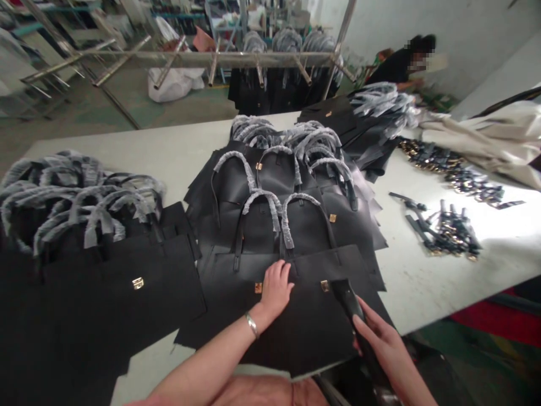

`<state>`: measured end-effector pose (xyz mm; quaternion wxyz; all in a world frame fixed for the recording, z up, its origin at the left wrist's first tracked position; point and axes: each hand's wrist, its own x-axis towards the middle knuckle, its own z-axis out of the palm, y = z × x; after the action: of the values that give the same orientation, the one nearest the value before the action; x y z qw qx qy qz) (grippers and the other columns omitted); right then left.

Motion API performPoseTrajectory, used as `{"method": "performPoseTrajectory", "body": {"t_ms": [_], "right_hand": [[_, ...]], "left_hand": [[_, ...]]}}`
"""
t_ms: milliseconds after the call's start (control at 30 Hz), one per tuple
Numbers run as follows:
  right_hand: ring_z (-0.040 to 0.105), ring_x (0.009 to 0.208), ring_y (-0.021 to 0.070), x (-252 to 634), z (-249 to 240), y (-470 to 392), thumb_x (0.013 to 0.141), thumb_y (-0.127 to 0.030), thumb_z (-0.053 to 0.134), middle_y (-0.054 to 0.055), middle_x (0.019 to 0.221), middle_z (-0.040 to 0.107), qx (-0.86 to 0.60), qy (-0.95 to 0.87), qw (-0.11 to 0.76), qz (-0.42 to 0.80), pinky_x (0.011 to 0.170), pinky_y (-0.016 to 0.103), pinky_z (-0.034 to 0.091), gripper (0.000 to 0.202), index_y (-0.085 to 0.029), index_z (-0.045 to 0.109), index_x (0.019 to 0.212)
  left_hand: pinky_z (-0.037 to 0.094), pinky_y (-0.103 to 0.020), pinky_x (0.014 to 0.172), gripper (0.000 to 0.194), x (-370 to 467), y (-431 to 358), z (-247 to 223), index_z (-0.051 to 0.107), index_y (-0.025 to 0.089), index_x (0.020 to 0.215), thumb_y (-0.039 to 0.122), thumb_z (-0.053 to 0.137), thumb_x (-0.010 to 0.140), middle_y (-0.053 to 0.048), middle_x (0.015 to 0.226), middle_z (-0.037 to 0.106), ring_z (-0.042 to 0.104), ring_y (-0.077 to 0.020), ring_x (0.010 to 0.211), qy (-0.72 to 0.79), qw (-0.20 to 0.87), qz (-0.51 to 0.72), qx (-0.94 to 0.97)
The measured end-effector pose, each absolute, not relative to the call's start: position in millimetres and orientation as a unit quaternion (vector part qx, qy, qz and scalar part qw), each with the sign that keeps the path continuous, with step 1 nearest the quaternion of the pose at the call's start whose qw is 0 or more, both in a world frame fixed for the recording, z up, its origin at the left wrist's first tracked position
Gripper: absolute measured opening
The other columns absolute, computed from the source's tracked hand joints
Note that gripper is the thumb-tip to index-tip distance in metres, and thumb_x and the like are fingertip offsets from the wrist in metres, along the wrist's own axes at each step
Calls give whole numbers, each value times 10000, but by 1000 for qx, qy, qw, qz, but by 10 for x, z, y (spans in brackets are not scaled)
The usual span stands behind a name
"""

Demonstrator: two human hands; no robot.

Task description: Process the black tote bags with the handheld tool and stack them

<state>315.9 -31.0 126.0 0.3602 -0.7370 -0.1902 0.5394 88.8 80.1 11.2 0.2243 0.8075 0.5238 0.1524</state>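
Rests left hand (pixel 276 290) palm down on the front bags (pixel 313 321), fingers together and grasping nothing, just beside a gold clasp (pixel 258 288). Grips black tool (pixel 350 304) in right hand (pixel 376 330); cannot tell its kind. Holds tool end just beside a second clasp (pixel 324 286), over the middle pile (pixel 359 237) at the near edge of the table (pixel 414 293); cannot tell whether touching.

Could scratch the clasp or scuff the bag face by tilting or dragging the tool. Could let bags slide out of line by easing left-hand pressure, given loose, uneven stacking.

Counted: on the table, three piles of bags, showing six clasps; two handles (pixel 262 194) foremost in the middle pile, the others too overlapped to count; two groups of straps (pixel 452 231) at right, too tangled to count singly; one bracelet (pixel 251 325) at left wrist. Beyond: one rack (pixel 279 58), three hanging bunches of bags, one co-worker (pixel 391 62).
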Motion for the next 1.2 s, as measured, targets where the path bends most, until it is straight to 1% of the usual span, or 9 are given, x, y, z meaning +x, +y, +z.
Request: {"method": "performPoseTrajectory", "body": {"t_ms": [167, 267, 367, 467, 600, 700, 933, 1100, 1200], "right_hand": [[552, 478, 169, 2856, 1109, -639, 647, -614, 758, -15, 619, 657, -701, -205, 298, 615, 443, 282, 456, 895, -191, 552, 1408], [567, 483, 169, 2675, 991, -595, 674, -590, 742, -6, 692, 694, -692, -239, 288, 617, 448, 285, 468, 766, -251, 616, 1350], [561, 486, 148, 2491, 938, -417, 722, -544, 722, -18, 739, 693, -683, -263, 309, 607, 478, 286, 490, 733, -228, 590, 1370], [566, 533, 134, 2406, 996, -239, 759, -517, 715, -12, 775, 677, -685, -268, 382, 559, 522, 275, 503, 790, -157, 509, 1432], [578, 558, 133, 2573, 1204, -280, 739, -529, 760, -35, 725, 645, -703, -214, 469, 490, 515, 252, 497, 876, -158, 449, 1469], [575, 507, 137, 2846, 1306, -577, 674, -544, 813, -48, 634, 636, -744, -139, 479, 444, 463, 242, 487, 939, -153, 467, 1455], [640, 476, 193, 3396, 1099, -1293, 530, -470, 918, 4, 661, 735, -760, 80, 509, 396, 434, 288, 558, 1121, -181, 415, 1489], [623, 446, 184, 3488, 960, -1126, 412, -424, 939, 2, 628, 721, -748, 93, 560, 343, 396, 269, 544, 1135, -139, 512, 1425], [620, 462, 169, 3399, 1029, -987, 470, -456, 911, -20, 615, 701, -769, 33, 561, 304, 426, 253, 539, 1094, -168, 498, 1441]], "left_hand": [[448, -399, 1011, 636, 821, 1181, 359, 455, 195, 1294, 240, 804, 765, -107, 1267, 506, 504, -270, 1207, 566, 242, 63, 786], [454, -382, 975, 620, 848, 1271, 442, 482, 194, 1227, 275, 842, 729, -94, 1216, 522, 515, -267, 1165, 569, 238, 21, 787], [453, -387, 944, 546, 858, 1312, 487, 512, 195, 1147, 301, 846, 728, -90, 1184, 548, 527, -277, 1134, 564, 238, -2, 791], [441, -390, 943, 466, 850, 1338, 505, 530, 191, 1094, 307, 827, 753, -97, 1165, 587, 545, -288, 1134, 554, 243, -24, 796], [441, -373, 949, 390, 829, 1357, 496, 554, 187, 1070, 307, 794, 788, -106, 1153, 642, 588, -287, 1130, 539, 260, -40, 800], [455, -354, 939, 351, 803, 1361, 475, 567, 190, 1085, 308, 762, 818, -98, 1162, 664, 619, -272, 1109, 537, 277, -37, 796], [415, -383, 1008, 286, 783, 1338, 415, 606, 193, 1097, 255, 725, 845, -99, 1187, 677, 608, -273, 1165, 541, 330, -16, 774], [383, -410, 1047, 238, 788, 1356, 401, 661, 189, 999, 191, 763, 784, -98, 1118, 701, 607, -290, 1167, 559, 384, 8, 735], [389, -416, 1048, 209, 779, 1367, 415, 678, 173, 924, 160, 773, 738, -107, 1098, 697, 591, -311, 1186, 578, 431, 45, 691]]}}
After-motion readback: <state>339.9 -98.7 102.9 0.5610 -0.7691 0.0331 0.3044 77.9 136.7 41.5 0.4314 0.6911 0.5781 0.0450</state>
